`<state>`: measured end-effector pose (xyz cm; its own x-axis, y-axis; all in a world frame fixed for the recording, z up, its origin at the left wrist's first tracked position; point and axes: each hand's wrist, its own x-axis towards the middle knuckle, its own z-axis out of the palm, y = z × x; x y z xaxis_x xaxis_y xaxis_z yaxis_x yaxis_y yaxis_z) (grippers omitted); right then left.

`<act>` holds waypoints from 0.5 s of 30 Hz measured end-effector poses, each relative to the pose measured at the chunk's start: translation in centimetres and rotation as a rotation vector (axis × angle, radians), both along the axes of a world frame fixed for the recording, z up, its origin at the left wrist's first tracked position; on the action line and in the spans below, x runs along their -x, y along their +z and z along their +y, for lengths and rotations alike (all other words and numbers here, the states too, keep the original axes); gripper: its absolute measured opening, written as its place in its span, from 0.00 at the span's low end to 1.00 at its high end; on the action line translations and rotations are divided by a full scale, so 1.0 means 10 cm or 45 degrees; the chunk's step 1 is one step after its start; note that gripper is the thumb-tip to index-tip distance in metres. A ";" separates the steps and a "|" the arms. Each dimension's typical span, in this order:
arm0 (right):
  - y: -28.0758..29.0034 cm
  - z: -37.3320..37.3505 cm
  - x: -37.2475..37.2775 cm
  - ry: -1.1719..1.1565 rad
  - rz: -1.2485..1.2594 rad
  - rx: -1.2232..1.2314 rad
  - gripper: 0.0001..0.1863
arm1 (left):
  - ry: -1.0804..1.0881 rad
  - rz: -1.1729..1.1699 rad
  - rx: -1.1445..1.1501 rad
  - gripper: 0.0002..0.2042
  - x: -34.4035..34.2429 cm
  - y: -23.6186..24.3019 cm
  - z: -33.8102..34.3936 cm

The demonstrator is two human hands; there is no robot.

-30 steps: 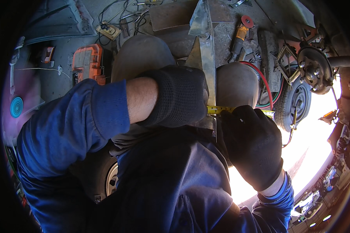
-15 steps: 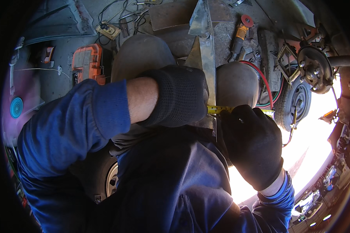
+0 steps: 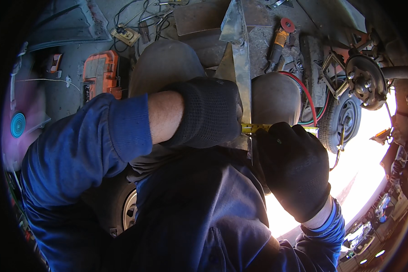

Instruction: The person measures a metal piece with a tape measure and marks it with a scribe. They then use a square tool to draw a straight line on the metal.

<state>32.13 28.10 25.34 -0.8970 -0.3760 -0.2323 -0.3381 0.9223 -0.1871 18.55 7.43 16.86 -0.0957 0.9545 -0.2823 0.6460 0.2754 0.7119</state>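
A yellow tape measure (image 3: 254, 128) runs crosswise between my hands, over a long bent sheet-metal piece (image 3: 242, 75) that stands between my knees. My left hand (image 3: 208, 111), in a black knit glove, is closed at the tape's left part; whatever lies inside the fist is hidden. Gloved in black too, my right hand (image 3: 294, 172) pinches the blade just right of the metal's edge. A short end of the blade sticks out to the right beyond my right hand's fingers.
An angle grinder (image 3: 280, 41) with a red disc lies at the far right, near a red hose (image 3: 306, 93). Farther right are a wheel (image 3: 343, 119) and a brake hub (image 3: 365, 81). An orange toolbox (image 3: 100, 72) and a power strip (image 3: 125, 35) with cables are at left.
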 end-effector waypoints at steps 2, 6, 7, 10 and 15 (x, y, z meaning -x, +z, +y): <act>-0.01 0.00 0.00 0.017 0.008 -0.017 0.13 | -0.048 0.091 -0.170 0.12 0.01 -0.01 -0.01; 0.00 -0.01 0.00 0.019 0.031 0.002 0.12 | 0.105 0.054 -0.226 0.13 0.01 0.02 -0.05; 0.01 -0.01 0.01 0.022 0.021 -0.020 0.11 | 0.224 0.001 -0.229 0.13 0.01 0.02 -0.06; 0.02 0.00 0.04 0.058 0.031 -0.018 0.08 | 0.834 -0.645 -0.024 0.13 -0.01 0.00 -0.04; 0.03 0.05 0.16 0.156 0.048 0.009 0.05 | 1.236 -1.138 -0.178 0.12 -0.03 -0.24 0.10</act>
